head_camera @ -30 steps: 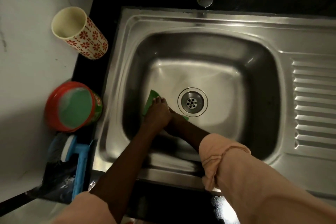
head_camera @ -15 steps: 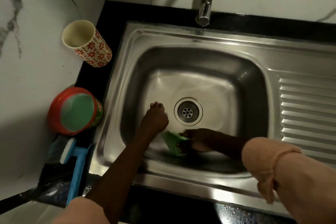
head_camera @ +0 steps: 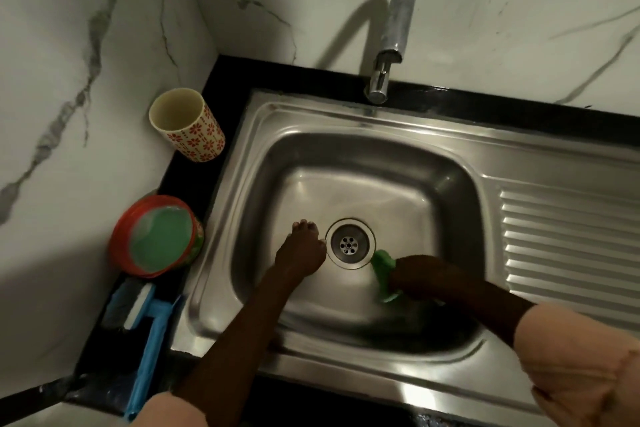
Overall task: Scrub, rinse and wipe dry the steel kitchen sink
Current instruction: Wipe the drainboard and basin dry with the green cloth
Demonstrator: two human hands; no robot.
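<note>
The steel sink (head_camera: 346, 121) fills the middle of the view, with its round drain (head_camera: 349, 243) in the basin floor. My left hand (head_camera: 300, 250) rests on the basin floor just left of the drain, fingers together and pointing away from me. My right hand (head_camera: 419, 276) grips a green scrub pad (head_camera: 383, 272) and presses it on the basin floor, just right of and below the drain. Both sleeves are pushed up above the wrists.
The tap (head_camera: 391, 45) hangs over the sink's back rim. A ribbed draining board (head_camera: 568, 246) lies to the right. On the black counter at the left stand a flowered cup (head_camera: 187, 125), a red tub of green soap (head_camera: 157, 236) and a blue-handled brush (head_camera: 149, 333).
My right hand has carried the green pad from left of the drain, along the near side of the basin, to the drain's right. My left hand stayed by the drain.
</note>
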